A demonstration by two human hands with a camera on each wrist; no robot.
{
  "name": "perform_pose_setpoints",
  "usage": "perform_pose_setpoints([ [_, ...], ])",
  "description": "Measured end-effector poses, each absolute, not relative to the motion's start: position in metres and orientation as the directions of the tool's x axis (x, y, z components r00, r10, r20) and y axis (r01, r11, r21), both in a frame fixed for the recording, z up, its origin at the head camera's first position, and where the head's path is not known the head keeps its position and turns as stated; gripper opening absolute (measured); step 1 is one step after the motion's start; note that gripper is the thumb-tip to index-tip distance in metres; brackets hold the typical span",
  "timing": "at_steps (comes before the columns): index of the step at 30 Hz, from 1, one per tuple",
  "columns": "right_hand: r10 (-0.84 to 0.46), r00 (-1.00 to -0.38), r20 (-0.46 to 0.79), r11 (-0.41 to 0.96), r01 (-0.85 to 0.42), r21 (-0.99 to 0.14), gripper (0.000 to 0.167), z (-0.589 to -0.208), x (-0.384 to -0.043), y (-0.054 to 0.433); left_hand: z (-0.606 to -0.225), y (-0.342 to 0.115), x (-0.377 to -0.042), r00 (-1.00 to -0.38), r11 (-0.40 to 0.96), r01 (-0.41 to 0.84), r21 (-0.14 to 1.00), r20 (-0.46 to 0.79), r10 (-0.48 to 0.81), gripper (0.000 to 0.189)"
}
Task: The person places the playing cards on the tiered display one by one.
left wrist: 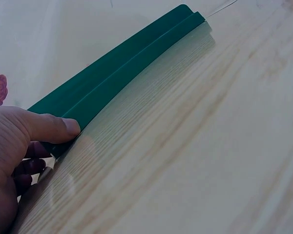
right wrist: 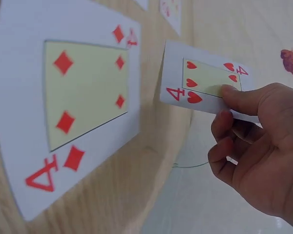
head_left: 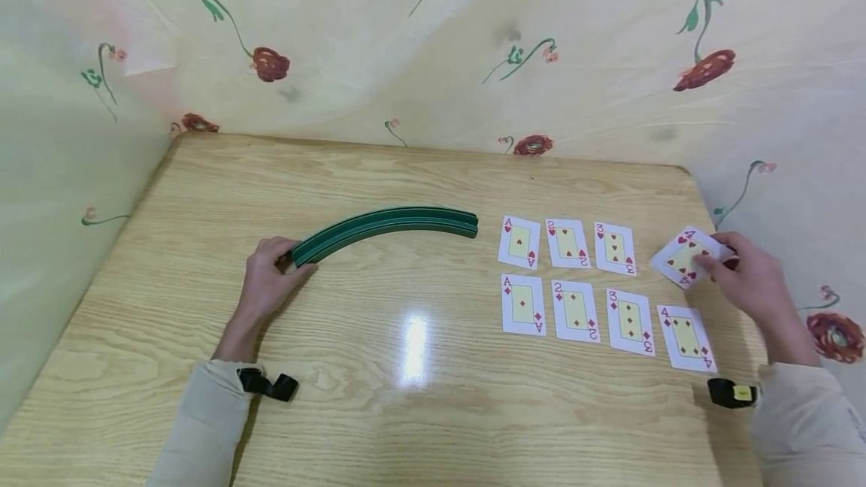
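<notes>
My right hand (head_left: 754, 276) pinches the four of hearts card (head_left: 683, 255) between thumb and fingers near the table's right edge. In the right wrist view the card (right wrist: 210, 80) is held tilted, thumb on its face. My left hand (head_left: 271, 276) grips the left end of a curved green card holder (head_left: 389, 222) with a groove along it. The left wrist view shows the thumb on top of the green holder (left wrist: 122, 73) and the other fingers partly hidden. The four of diamonds (head_left: 686, 338) lies just below the right hand.
On the wooden table (head_left: 406, 427) the ace (head_left: 519, 243), two (head_left: 568, 243) and three of hearts (head_left: 615, 249) lie in an upper row. Below them are the ace (head_left: 523, 304), two (head_left: 576, 311) and three of diamonds (head_left: 630, 322). Flowered cloth (head_left: 352, 36) rises behind.
</notes>
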State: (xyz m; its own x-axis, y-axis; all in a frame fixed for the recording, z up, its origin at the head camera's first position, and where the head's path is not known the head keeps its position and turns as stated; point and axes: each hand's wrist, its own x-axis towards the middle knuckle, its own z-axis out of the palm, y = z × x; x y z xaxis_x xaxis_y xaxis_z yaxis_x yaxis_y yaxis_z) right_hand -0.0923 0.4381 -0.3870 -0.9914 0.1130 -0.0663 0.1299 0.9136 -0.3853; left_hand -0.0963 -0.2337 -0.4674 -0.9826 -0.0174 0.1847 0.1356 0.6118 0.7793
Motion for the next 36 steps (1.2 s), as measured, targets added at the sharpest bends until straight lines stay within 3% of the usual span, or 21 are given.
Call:
perform_pose_setpoints([
  [13, 0.054, -0.997, 0.048, 0.869, 0.023, -0.494, 0.029, -0.362, -0.104, 0.404, -0.465, -0.234, -0.096, -0.983, 0.607, 0.134, 0.783, 0.180, -0.015, 0.034],
  [36, -0.065, -0.986, 0.155, 0.815, -0.142, -0.561, 0.024, -0.348, -0.125, 0.335, -0.464, -0.235, -0.096, -0.989, 0.612, 0.111, 0.783, 0.149, -0.012, 0.034],
])
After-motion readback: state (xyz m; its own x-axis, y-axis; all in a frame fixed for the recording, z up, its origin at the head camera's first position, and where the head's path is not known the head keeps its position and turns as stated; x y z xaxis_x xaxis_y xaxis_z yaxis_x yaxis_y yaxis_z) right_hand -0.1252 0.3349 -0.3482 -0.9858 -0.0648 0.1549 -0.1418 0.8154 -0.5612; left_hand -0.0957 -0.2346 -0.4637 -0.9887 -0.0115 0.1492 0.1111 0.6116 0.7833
